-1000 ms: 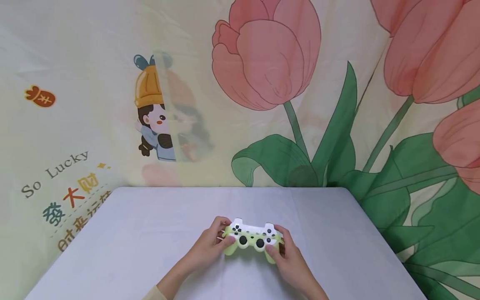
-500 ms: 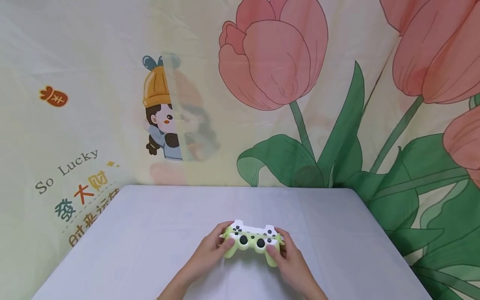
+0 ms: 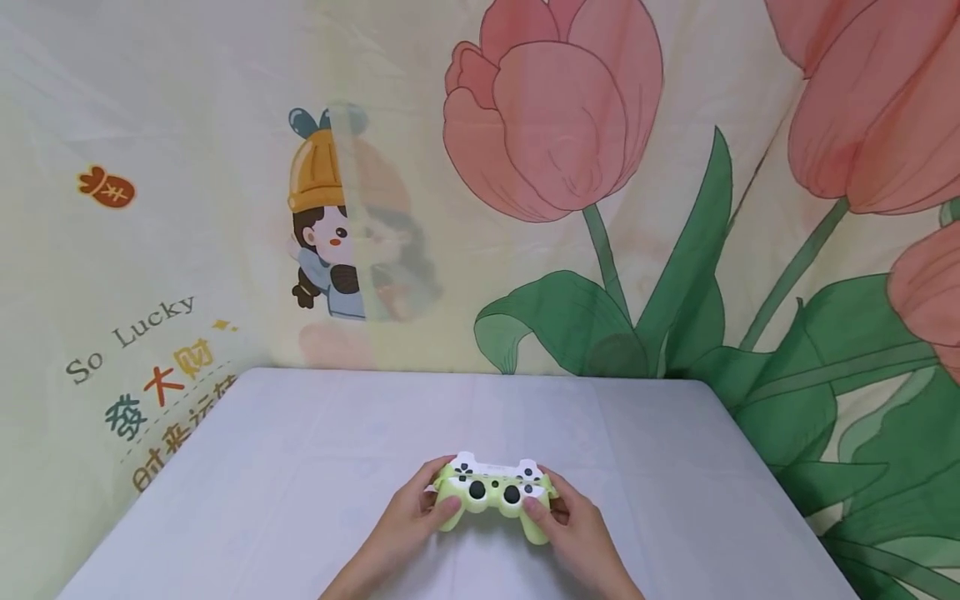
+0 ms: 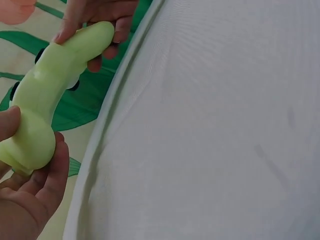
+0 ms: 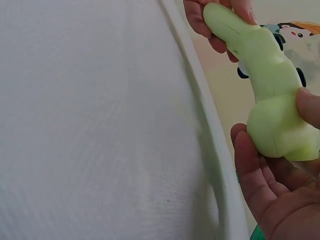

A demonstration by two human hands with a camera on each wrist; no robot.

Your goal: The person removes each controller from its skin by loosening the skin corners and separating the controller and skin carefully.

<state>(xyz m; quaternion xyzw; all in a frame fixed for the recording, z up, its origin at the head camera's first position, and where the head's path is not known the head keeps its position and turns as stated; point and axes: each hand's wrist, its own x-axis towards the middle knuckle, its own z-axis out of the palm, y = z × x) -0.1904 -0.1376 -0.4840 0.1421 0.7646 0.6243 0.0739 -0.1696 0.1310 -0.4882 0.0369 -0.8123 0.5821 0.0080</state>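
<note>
A game controller (image 3: 491,489) with a white top, pale green grips and two black thumbsticks is held just above the table. My left hand (image 3: 408,521) grips its left handle, thumb near the left stick. My right hand (image 3: 573,525) grips the right handle, thumb by the right stick. The left wrist view shows the controller's green underside (image 4: 47,95) with my left hand (image 4: 30,195) curled round one grip. From the right wrist, the green grip (image 5: 270,100) lies in my right hand (image 5: 272,185), the other hand at its far end.
A pale grey table (image 3: 300,467) spreads under the hands, its far edge against a printed cloth backdrop (image 3: 555,133) with pink tulips, green leaves and a cartoon figure. The cloth also hangs along the table's left and right sides.
Both hands have drawn the controller slightly nearer to me and a little left. The head view shifted a bit to the left. The grip on the controller is the same.
</note>
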